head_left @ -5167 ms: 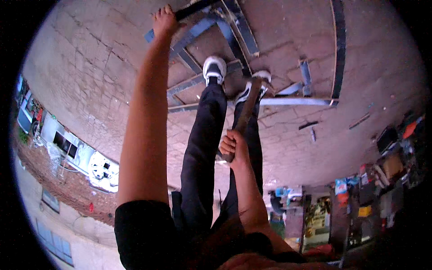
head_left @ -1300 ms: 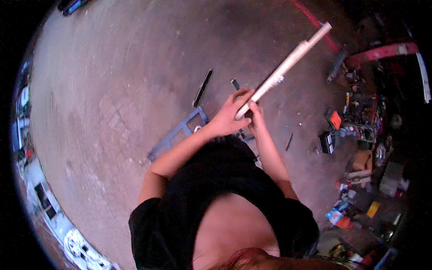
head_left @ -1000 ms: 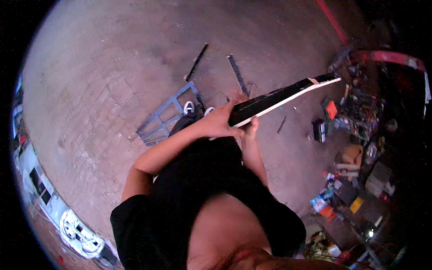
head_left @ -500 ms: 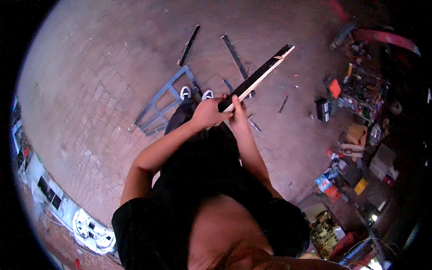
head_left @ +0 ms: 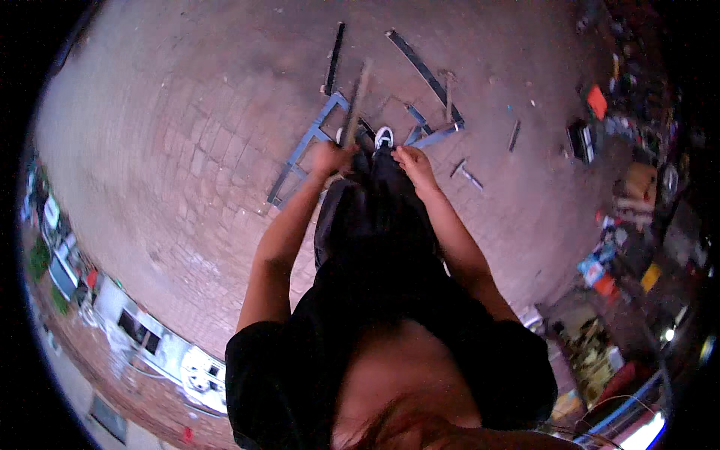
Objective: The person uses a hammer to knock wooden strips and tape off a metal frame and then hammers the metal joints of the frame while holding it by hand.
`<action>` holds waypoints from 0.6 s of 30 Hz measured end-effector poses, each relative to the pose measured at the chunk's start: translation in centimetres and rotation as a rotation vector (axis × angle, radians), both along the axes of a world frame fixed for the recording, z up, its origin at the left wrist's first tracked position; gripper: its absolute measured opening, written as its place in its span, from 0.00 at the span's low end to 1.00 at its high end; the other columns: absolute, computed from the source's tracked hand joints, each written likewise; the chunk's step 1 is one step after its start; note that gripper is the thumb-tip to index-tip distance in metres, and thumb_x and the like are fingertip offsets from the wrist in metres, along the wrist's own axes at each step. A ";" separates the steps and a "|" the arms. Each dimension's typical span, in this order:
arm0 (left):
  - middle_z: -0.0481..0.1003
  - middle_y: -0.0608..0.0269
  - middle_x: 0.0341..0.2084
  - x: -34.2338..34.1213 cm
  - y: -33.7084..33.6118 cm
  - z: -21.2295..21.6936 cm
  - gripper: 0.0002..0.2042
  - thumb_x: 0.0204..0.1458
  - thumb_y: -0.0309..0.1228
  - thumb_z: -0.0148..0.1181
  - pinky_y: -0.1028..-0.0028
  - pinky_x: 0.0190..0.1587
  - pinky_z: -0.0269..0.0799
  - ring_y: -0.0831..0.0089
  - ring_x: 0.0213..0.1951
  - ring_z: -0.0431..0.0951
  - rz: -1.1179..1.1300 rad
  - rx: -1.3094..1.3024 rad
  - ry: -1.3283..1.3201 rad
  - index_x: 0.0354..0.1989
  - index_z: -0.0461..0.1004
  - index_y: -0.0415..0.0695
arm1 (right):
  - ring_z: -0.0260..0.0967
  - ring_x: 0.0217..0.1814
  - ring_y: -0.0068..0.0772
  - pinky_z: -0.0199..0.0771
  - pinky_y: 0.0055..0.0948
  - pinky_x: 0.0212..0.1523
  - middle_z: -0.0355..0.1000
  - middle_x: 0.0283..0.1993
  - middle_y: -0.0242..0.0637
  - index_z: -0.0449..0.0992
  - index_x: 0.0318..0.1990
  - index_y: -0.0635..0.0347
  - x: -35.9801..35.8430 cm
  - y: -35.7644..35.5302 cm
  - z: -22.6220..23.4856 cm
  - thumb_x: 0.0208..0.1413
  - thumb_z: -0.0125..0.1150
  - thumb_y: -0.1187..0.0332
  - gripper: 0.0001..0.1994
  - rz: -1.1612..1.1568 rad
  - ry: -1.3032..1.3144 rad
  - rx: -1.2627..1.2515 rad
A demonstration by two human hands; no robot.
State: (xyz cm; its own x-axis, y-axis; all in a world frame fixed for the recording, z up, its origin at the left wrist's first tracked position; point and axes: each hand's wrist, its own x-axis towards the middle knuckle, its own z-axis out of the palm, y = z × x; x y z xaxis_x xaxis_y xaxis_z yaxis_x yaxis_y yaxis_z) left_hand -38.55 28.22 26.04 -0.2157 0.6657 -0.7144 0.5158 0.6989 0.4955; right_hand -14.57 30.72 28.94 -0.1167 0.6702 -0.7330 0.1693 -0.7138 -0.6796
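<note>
My left hand [head_left: 330, 159] is closed round the near end of a long, narrow wooden strip [head_left: 358, 101], which points away from me and is slightly blurred. Apart from it, my right hand [head_left: 416, 166] hovers before my right thigh. Its fingers are curled together, and whether anything small is between them I cannot make out. Below both hands, a blue slatted frame [head_left: 306, 148] lies on the floor around my shoes [head_left: 384, 137]; my legs and left hand hide part of it.
Two dark strips lie farther out, one on the left [head_left: 335, 60] and one on the right [head_left: 420, 64]. A hammer-like tool [head_left: 468, 174] rests right of my right hand, with a short dark bar [head_left: 514, 136] beyond. Clutter with an orange item [head_left: 597, 102] and a black box [head_left: 580, 141] lines the right.
My right hand has let go of the wooden strip, and the hands have moved apart. The strip, now in my left hand only, has swung from pointing right to nearly straight ahead.
</note>
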 end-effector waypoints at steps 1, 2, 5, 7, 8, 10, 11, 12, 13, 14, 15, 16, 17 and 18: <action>0.76 0.46 0.25 -1.4 0.6 -0.6 0.31 0.34 0.57 0.63 0.61 0.33 0.71 0.53 0.32 0.77 -0.053 -0.097 0.123 0.29 0.76 0.34 | 0.69 0.38 0.25 0.66 0.26 0.41 0.74 0.34 0.36 0.73 0.36 0.66 0.8 -0.3 0.1 0.53 0.56 0.55 0.18 -0.047 0.012 0.001; 0.76 0.47 0.23 -3.0 1.9 -1.4 0.30 0.35 0.56 0.63 0.61 0.32 0.71 0.55 0.31 0.77 0.006 -0.177 0.173 0.27 0.75 0.34 | 0.69 0.36 0.22 0.66 0.23 0.38 0.74 0.33 0.35 0.73 0.33 0.66 1.4 -0.7 0.0 0.53 0.56 0.55 0.18 -0.112 0.074 -0.010; 0.75 0.45 0.28 -8.1 3.7 -3.5 0.39 0.30 0.63 0.63 0.63 0.35 0.71 0.59 0.34 0.77 -0.139 -0.037 0.089 0.33 0.72 0.31 | 0.69 0.41 0.24 0.65 0.22 0.41 0.73 0.37 0.34 0.71 0.41 0.62 4.7 -2.1 -1.3 0.53 0.56 0.55 0.18 0.045 -0.114 0.047; 0.67 0.41 0.47 -10.0 3.2 -5.2 0.51 0.26 0.69 0.59 0.61 0.51 0.63 0.50 0.48 0.69 -0.342 0.037 0.593 0.43 0.64 0.25 | 0.69 0.38 0.24 0.66 0.23 0.37 0.74 0.34 0.33 0.73 0.38 0.64 6.7 -4.1 -3.6 0.52 0.57 0.54 0.18 -0.033 -0.245 0.089; 0.69 0.41 0.44 -11.0 3.1 -6.0 0.48 0.29 0.68 0.57 0.61 0.49 0.65 0.51 0.46 0.70 -0.313 0.051 0.540 0.41 0.67 0.27 | 0.69 0.37 0.24 0.67 0.23 0.36 0.74 0.33 0.33 0.73 0.36 0.64 8.3 -5.3 -5.0 0.52 0.57 0.54 0.18 -0.057 -0.310 0.085; 0.72 0.42 0.39 -12.3 2.3 -7.8 0.40 0.35 0.65 0.55 0.61 0.46 0.67 0.52 0.44 0.72 -0.385 0.052 0.402 0.38 0.71 0.31 | 0.69 0.33 0.24 0.67 0.24 0.33 0.73 0.30 0.33 0.74 0.33 0.65 11.8 -8.4 -7.9 0.51 0.57 0.55 0.18 -0.023 -0.540 0.101; 0.73 0.42 0.38 -12.6 1.5 -8.7 0.37 0.38 0.63 0.54 0.61 0.45 0.67 0.53 0.43 0.73 -0.481 0.054 0.326 0.36 0.73 0.33 | 0.69 0.31 0.25 0.67 0.24 0.30 0.73 0.28 0.33 0.74 0.31 0.66 13.7 -10.2 -9.1 0.51 0.57 0.55 0.18 0.043 -0.721 0.112; 0.74 0.43 0.36 -12.9 1.1 -9.7 0.34 0.41 0.61 0.53 0.61 0.45 0.68 0.53 0.43 0.74 -0.569 0.018 0.254 0.35 0.74 0.34 | 0.68 0.28 0.25 0.67 0.24 0.29 0.72 0.26 0.33 0.74 0.29 0.66 15.3 -12.4 -10.1 0.51 0.57 0.56 0.18 -0.019 -0.672 0.075; 0.74 0.44 0.35 -12.8 -0.5 -10.6 0.29 0.45 0.57 0.51 0.61 0.43 0.69 0.54 0.41 0.75 -0.480 0.046 0.131 0.33 0.76 0.37 | 0.67 0.26 0.25 0.66 0.23 0.27 0.72 0.24 0.33 0.74 0.28 0.66 16.8 -14.5 -11.0 0.51 0.57 0.56 0.17 -0.096 -0.663 -0.047; 0.75 0.44 0.33 -12.9 -2.4 -11.4 0.25 0.48 0.53 0.50 0.60 0.42 0.69 0.55 0.40 0.76 -0.386 0.058 0.015 0.32 0.77 0.40 | 0.66 0.24 0.24 0.65 0.23 0.26 0.71 0.24 0.33 0.74 0.28 0.66 18.4 -16.6 -11.1 0.51 0.57 0.56 0.17 -0.105 -0.559 -0.105; 0.74 0.45 0.36 -12.4 -3.6 -12.7 0.23 0.48 0.51 0.49 0.60 0.42 0.69 0.54 0.40 0.75 -0.258 -0.070 -0.028 0.35 0.77 0.41 | 0.64 0.23 0.22 0.64 0.23 0.25 0.71 0.24 0.33 0.74 0.28 0.66 19.5 -18.7 -11.0 0.51 0.56 0.57 0.17 -0.147 -0.552 -0.286; 0.76 0.48 0.30 -12.2 -5.3 -13.8 0.22 0.47 0.50 0.50 0.61 0.39 0.70 0.55 0.36 0.77 -0.347 -0.071 0.056 0.32 0.77 0.42 | 0.66 0.24 0.24 0.66 0.24 0.26 0.72 0.25 0.34 0.75 0.29 0.65 20.1 -20.5 -10.6 0.51 0.56 0.56 0.17 -0.208 -0.449 -0.276; 0.76 0.54 0.25 -12.3 -7.1 -14.9 0.19 0.47 0.47 0.53 0.65 0.33 0.69 0.63 0.30 0.75 -0.347 -0.083 -0.026 0.30 0.76 0.41 | 0.68 0.25 0.26 0.67 0.26 0.28 0.73 0.26 0.36 0.75 0.31 0.64 20.2 -22.2 -9.9 0.51 0.55 0.55 0.18 -0.280 -0.422 -0.311; 0.75 0.60 0.21 -12.4 -8.7 -16.0 0.16 0.46 0.43 0.55 0.70 0.27 0.69 0.70 0.24 0.73 -0.268 -0.048 -0.111 0.29 0.75 0.40 | 0.70 0.27 0.27 0.68 0.27 0.29 0.75 0.27 0.37 0.75 0.32 0.63 20.1 -23.4 -8.9 0.51 0.55 0.54 0.18 -0.352 -0.398 -0.347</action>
